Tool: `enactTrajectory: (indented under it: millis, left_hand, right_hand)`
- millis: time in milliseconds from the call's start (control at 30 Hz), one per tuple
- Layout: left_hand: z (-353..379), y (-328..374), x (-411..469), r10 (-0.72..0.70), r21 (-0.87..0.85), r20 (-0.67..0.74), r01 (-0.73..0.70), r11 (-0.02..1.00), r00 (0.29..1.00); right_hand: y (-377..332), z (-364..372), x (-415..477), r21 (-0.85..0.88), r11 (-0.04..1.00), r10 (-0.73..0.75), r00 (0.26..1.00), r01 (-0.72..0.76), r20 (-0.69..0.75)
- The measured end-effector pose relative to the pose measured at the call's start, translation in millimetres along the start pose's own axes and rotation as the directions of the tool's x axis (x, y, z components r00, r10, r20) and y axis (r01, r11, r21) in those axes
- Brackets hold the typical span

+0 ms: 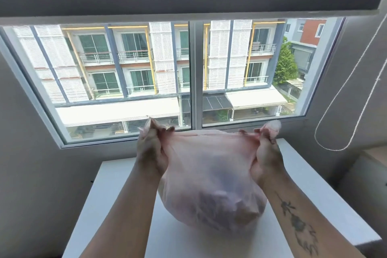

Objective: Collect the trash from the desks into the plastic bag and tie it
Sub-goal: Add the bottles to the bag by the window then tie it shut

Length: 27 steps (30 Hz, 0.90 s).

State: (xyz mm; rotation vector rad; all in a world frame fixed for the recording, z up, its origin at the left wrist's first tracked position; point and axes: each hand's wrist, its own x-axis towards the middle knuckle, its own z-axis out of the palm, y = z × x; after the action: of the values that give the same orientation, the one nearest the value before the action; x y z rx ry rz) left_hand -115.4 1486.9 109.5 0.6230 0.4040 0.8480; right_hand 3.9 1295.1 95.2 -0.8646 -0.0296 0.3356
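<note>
The bag [211, 184] is gripped at 9 o'clock by the left hand [149, 148], at 3 o'clock by the right hand [267, 151].

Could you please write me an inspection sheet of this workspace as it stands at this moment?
Surface: white desk below the window, partly hidden by the bag.
Job's things: pink translucent plastic bag over the desk, mouth stretched wide, not yet tied; trash inside shows only as blurred shapes.
Clutter: nothing seen.
Grippers: left hand grips the bag's left top corner; right hand grips the right one.
Cables: beaded blind cord hangs in a loop at the right, apart from the bag.
Surroundings: window facing buildings across a street; grey walls either side.
</note>
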Motion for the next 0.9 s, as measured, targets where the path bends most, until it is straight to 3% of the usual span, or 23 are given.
enactTrajectory:
  millis: [133, 233, 333, 467, 533, 733, 900]
  left_hand:
    - [-2, -7, 3, -0.155, -0.169, -0.053, 0.144, 0.975, 0.987]
    - [2, -11, -5, -0.143, 0.008, -0.042, 0.144, 0.99, 0.989]
    - [9, -12, -15, -0.066, 0.247, 0.043, 0.054, 0.967, 0.997]
    - [8, -12, -27, -0.213, 0.19, 0.206, 0.174, 0.966, 0.955]
    - [6, -15, -30, -0.233, 0.262, 0.24, 0.168, 0.95, 0.942]
    - [10, -17, -32, -0.172, 0.346, 0.205, 0.093, 0.934, 0.963]
    - [14, -18, -35, -0.191, 0.315, 0.211, 0.118, 0.942, 0.959]
  right_hand:
    - [2, 11, 2, 0.125, 0.987, 0.107, 0.993, -0.099, -0.054]
    - [0, 20, 6, 0.14, 0.981, 0.15, 0.983, -0.135, -0.103]
    - [-3, 27, 7, -0.013, 0.99, 0.139, 0.988, -0.14, -0.061]
    - [-2, 31, 5, -0.232, 0.965, 0.15, 0.982, -0.12, 0.117]
    - [1, 32, 2, -0.265, 0.962, 0.115, 0.977, -0.064, 0.182]
    - [6, 37, -5, -0.419, 0.908, 0.066, 0.979, 0.021, 0.192]
    - [3, 39, -6, -0.427, 0.901, 0.176, 0.963, -0.074, 0.205]
